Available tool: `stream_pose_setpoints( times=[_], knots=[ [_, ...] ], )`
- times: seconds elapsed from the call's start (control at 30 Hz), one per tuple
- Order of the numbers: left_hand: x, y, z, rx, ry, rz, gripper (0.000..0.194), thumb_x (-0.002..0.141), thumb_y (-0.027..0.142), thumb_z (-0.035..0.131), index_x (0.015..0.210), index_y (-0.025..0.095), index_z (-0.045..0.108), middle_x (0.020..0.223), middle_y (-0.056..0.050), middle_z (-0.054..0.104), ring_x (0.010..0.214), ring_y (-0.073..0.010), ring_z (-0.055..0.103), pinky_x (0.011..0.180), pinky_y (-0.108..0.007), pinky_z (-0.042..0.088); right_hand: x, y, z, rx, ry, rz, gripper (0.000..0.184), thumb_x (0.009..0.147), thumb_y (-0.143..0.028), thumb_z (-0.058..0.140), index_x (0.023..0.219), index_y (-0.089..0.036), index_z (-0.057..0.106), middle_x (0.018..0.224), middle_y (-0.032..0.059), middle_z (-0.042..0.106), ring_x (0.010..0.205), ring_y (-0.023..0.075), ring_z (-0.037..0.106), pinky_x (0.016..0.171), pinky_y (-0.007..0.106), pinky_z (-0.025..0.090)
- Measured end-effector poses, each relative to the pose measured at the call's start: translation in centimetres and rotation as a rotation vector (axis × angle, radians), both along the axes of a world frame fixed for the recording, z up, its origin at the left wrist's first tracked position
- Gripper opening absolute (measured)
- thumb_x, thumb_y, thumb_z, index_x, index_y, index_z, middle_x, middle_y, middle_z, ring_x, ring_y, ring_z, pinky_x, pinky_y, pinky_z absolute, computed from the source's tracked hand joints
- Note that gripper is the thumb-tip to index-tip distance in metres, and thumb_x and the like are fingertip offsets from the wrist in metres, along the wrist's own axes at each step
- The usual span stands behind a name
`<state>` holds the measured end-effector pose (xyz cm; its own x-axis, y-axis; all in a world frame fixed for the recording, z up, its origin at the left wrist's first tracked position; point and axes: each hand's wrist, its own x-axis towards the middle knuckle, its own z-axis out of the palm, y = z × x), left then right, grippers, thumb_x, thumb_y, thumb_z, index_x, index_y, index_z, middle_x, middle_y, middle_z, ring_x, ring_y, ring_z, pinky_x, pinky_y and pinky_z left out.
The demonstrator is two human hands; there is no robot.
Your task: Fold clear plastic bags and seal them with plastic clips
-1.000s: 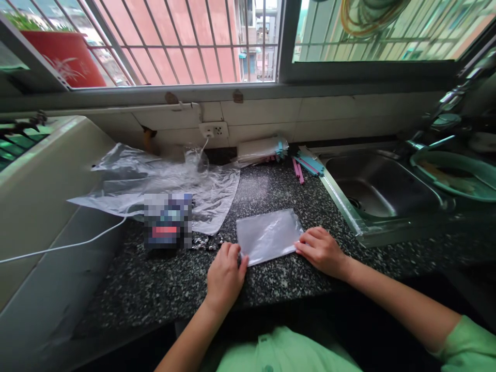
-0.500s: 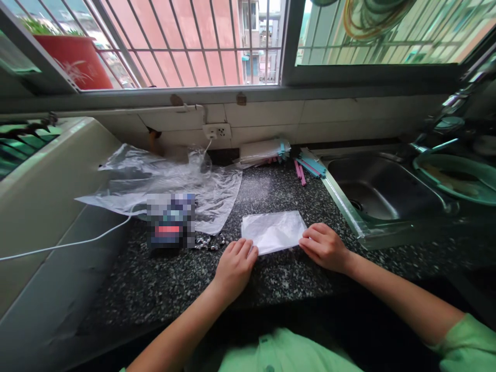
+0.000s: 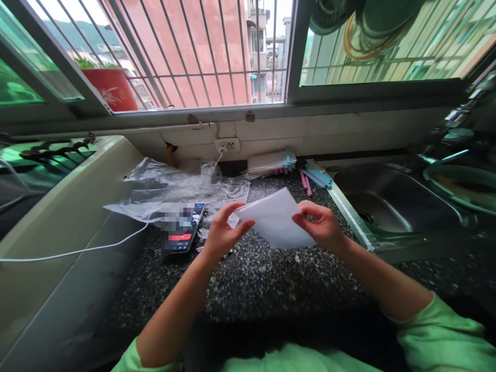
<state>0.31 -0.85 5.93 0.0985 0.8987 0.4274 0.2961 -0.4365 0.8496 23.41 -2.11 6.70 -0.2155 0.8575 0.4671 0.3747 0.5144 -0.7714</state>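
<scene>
A flat piece of translucent white plastic sheet (image 3: 277, 219), layered at its left edge, is held tilted above the dark speckled counter. My right hand (image 3: 318, 223) pinches its right edge between thumb and fingers. At the sheet's left corner is my left hand (image 3: 225, 231), its thumb and index finger spread apart around that corner. Left of this hand lies a phone (image 3: 189, 232), partly blurred out, with a white cable (image 3: 116, 240) running near it. Beyond it a large crumpled clear plastic bag (image 3: 166, 183) spreads over the counter.
Clear plastic packets (image 3: 269, 163) lie by the wall, beside blue strips (image 3: 320, 178) and pink strips (image 3: 305, 183). A steel sink (image 3: 395, 199) is on the right, holding a green basin (image 3: 465, 186) at its far side. A stove (image 3: 112, 170) stands left. A wall socket (image 3: 228, 144) is behind.
The plastic sheet has risen off the counter and tilted. My left hand has lifted, its thumb and fingers now spread. My right hand has moved up with its edge. The view has shifted slightly.
</scene>
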Motion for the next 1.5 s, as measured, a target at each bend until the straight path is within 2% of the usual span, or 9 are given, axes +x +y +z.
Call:
stream_pose_setpoints(
  times=[0.13, 0.27, 0.53, 0.77, 1.03, 1.23, 1.33, 1.43, 1.5],
  knots=[
    [0.3, 1.3, -1.1, -0.366, -0.408, -0.137, 0.041, 0.058, 0.049, 0.069, 0.078, 0.015, 0.061, 0.069, -0.001, 0.062, 0.065, -0.0131, 0.054, 0.064, -0.025, 0.042, -0.5, 0.3, -1.0, -0.404, 0.289, -0.015, 0.035, 0.070, -0.051, 0.060, 0.066, -0.017, 0.055, 0.059, -0.0009, 0.052, 0.055, 0.0106, 0.044, 0.050, 0.024, 0.035],
    [1.1, 1.5, -2.5, -0.484, -0.582, -0.123, 0.037, 0.052, 0.046, 0.073, 0.065, 0.013, 0.060, 0.057, 0.002, 0.055, 0.055, -0.0085, 0.047, 0.056, -0.021, 0.037, -0.7, 0.7, -2.8, -0.555, 0.359, 0.082, 0.036, 0.062, -0.050, 0.067, 0.066, -0.016, 0.056, 0.062, -0.0014, 0.054, 0.057, 0.0099, 0.046, 0.053, 0.023, 0.037],
    [1.2, 0.6, -3.2, -0.694, -0.502, -0.235, 0.029, 0.056, 0.039, 0.068, 0.065, 0.013, 0.058, 0.058, 0.003, 0.051, 0.051, -0.0064, 0.041, 0.048, -0.018, 0.030, -0.8, 1.1, -3.5, -0.541, 0.360, 0.030, 0.040, 0.067, -0.054, 0.060, 0.058, -0.017, 0.051, 0.053, -0.0045, 0.041, 0.049, 0.0069, 0.034, 0.046, 0.021, 0.028],
    [1.3, 0.5, -4.3, -0.631, -0.441, -0.164, 0.027, 0.066, 0.042, 0.058, 0.067, 0.015, 0.056, 0.059, 0.003, 0.049, 0.053, -0.0082, 0.041, 0.048, -0.019, 0.031, -1.4, 0.8, -4.6, -0.563, 0.238, 0.003, 0.032, 0.065, -0.047, 0.063, 0.061, -0.016, 0.056, 0.056, -0.0038, 0.046, 0.052, 0.0074, 0.038, 0.048, 0.021, 0.031],
    [1.7, 0.1, -3.8, -0.638, -0.315, -0.173, 0.036, 0.057, 0.047, 0.068, 0.061, 0.015, 0.052, 0.053, 0.006, 0.044, 0.049, -0.0060, 0.037, 0.045, -0.017, 0.028, -1.1, 0.9, -4.6, -0.623, 0.195, 0.092, 0.031, 0.065, -0.047, 0.063, 0.063, -0.016, 0.058, 0.054, -0.0035, 0.049, 0.049, 0.0071, 0.039, 0.047, 0.021, 0.031],
    [1.6, 0.2, -3.8, -0.775, -0.328, -0.298, 0.042, 0.053, 0.044, 0.073, 0.079, 0.013, 0.064, 0.068, 0.000, 0.062, 0.060, -0.0122, 0.053, 0.057, -0.022, 0.041, -0.5, 1.3, -5.0, -0.422, 0.206, -0.082, 0.028, 0.066, -0.044, 0.063, 0.063, -0.017, 0.059, 0.059, -0.0014, 0.052, 0.055, 0.0103, 0.044, 0.051, 0.024, 0.036],
    [1.7, 0.2, -4.2, -0.905, -0.273, -0.350, 0.039, 0.049, 0.041, 0.076, 0.071, 0.011, 0.066, 0.062, -0.001, 0.062, 0.055, -0.0119, 0.053, 0.054, -0.023, 0.041, -0.1, 1.7, -5.3, -0.347, 0.243, -0.142, 0.030, 0.065, -0.047, 0.065, 0.063, -0.018, 0.058, 0.060, -0.0012, 0.051, 0.056, 0.0108, 0.044, 0.052, 0.024, 0.037],
    [1.8, 0.0, -4.6, -0.901, -0.321, -0.272, 0.041, 0.047, 0.044, 0.076, 0.067, 0.010, 0.066, 0.056, 0.000, 0.060, 0.049, -0.0099, 0.049, 0.049, -0.021, 0.038, 0.0, 1.9, -5.5, -0.406, 0.339, -0.094, 0.037, 0.063, -0.053, 0.065, 0.072, -0.018, 0.057, 0.063, -0.0012, 0.053, 0.056, 0.0102, 0.045, 0.052, 0.023, 0.039],
    [1.8, 0.0, -4.6, -0.838, -0.393, -0.179, 0.042, 0.048, 0.046, 0.075, 0.066, 0.010, 0.065, 0.055, 0.000, 0.060, 0.048, -0.0093, 0.048, 0.048, -0.021, 0.037, -0.3, 1.7, -5.7, -0.507, 0.373, 0.020, 0.045, 0.061, -0.057, 0.065, 0.081, -0.017, 0.057, 0.066, -0.0006, 0.055, 0.055, 0.0098, 0.046, 0.052, 0.022, 0.040]
  ],
)
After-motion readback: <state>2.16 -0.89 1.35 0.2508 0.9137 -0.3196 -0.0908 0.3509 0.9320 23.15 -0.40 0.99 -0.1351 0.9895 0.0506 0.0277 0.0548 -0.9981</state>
